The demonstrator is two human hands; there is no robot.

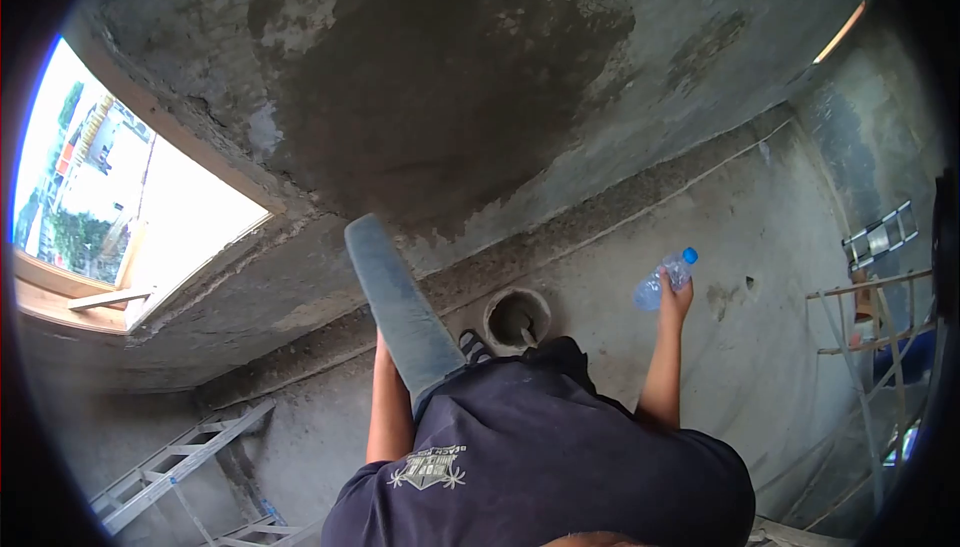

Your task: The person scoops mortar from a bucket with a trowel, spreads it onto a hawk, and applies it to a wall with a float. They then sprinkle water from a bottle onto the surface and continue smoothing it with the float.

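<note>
My right hand (677, 299) is closed around a clear plastic bottle (649, 293) with a blue cap, held out to the right and tilted. Of my left side only the forearm (388, 417) shows; the hand is hidden behind my raised leg (393, 292) in grey-blue trousers. Just ahead of my body stands a round bucket (491, 319) with something dark inside that I cannot make out. A striped piece of footwear (474, 346) shows between the leg and the bucket.
A plastered wall (690, 7) with a large dark wet patch (430, 97) rises ahead. The window opening (190, 217) is at left. Ladders (185, 462) lean at lower left; a frame of poles (870, 312) and a small ladder (880, 237) stand right.
</note>
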